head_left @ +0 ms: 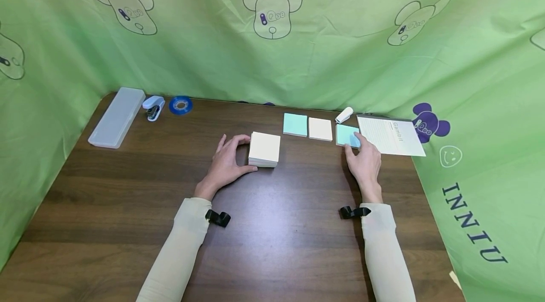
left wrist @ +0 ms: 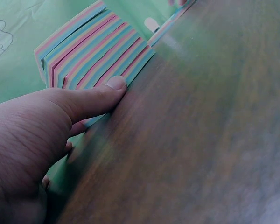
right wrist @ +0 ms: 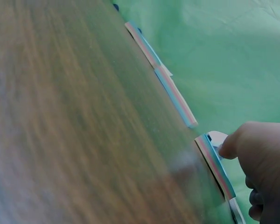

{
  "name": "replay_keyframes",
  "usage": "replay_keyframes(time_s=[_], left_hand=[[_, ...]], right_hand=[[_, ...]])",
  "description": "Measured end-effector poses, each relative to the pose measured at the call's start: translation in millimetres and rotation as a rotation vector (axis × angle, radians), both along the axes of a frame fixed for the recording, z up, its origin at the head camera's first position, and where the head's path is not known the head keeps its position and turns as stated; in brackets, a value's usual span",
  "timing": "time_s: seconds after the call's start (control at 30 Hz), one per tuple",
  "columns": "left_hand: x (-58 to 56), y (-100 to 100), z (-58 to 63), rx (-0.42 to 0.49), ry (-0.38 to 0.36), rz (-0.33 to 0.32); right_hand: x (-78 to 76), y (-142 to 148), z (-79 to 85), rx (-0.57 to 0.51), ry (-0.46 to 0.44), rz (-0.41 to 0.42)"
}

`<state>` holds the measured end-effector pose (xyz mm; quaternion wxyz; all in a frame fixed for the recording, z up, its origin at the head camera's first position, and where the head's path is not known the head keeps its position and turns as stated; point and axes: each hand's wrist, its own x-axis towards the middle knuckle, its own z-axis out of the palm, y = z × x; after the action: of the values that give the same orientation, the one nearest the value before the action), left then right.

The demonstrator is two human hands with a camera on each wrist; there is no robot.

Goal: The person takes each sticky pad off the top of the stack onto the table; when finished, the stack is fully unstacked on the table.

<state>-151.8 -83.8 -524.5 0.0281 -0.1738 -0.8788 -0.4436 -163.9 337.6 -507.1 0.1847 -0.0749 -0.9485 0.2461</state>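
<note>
My left hand (head_left: 226, 164) grips a thick stack of sticky notes (head_left: 264, 146) by its left side, thumb at the near edge and fingers behind. Pink, yellow and blue layers show along the stack's side (left wrist: 98, 51) in the left wrist view; its top is cream. At the right, my right hand (head_left: 365, 161) touches a thin blue-topped sticky note pad (head_left: 344, 134), its thumb at the near edge and a fingertip over the right side. In the right wrist view the thumb lies at the top of that pad (right wrist: 214, 165).
Left of that pad lie a cream pad (head_left: 320, 128) and a mint pad (head_left: 295, 124). A white stapler-like item (head_left: 344, 115) and a notebook (head_left: 393, 137) are nearby. Far left are a pencil case (head_left: 117, 117), a stapler (head_left: 154, 107) and blue tape (head_left: 180, 105). A green curtain (head_left: 272, 65) surrounds the table.
</note>
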Motion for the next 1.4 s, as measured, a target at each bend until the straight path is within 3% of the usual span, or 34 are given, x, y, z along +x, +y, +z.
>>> replay_keyframes(time_s=[0.33,0.7,1.4], left_hand=[[-0.5,-0.6,-1.6,-0.002,0.007,-0.001],[0.4,-1.1,-0.4,-0.008,-0.001,0.0],[0.6,-0.2,0.3,-0.007,-0.004,0.003]], right_hand=[[-1.0,-13.6,6.2,-0.068,0.066,0.026],[1.8,-54.2,22.6,-0.113,0.163,0.185],[21.1,-106.8,41.6,-0.155,0.111,0.407]])
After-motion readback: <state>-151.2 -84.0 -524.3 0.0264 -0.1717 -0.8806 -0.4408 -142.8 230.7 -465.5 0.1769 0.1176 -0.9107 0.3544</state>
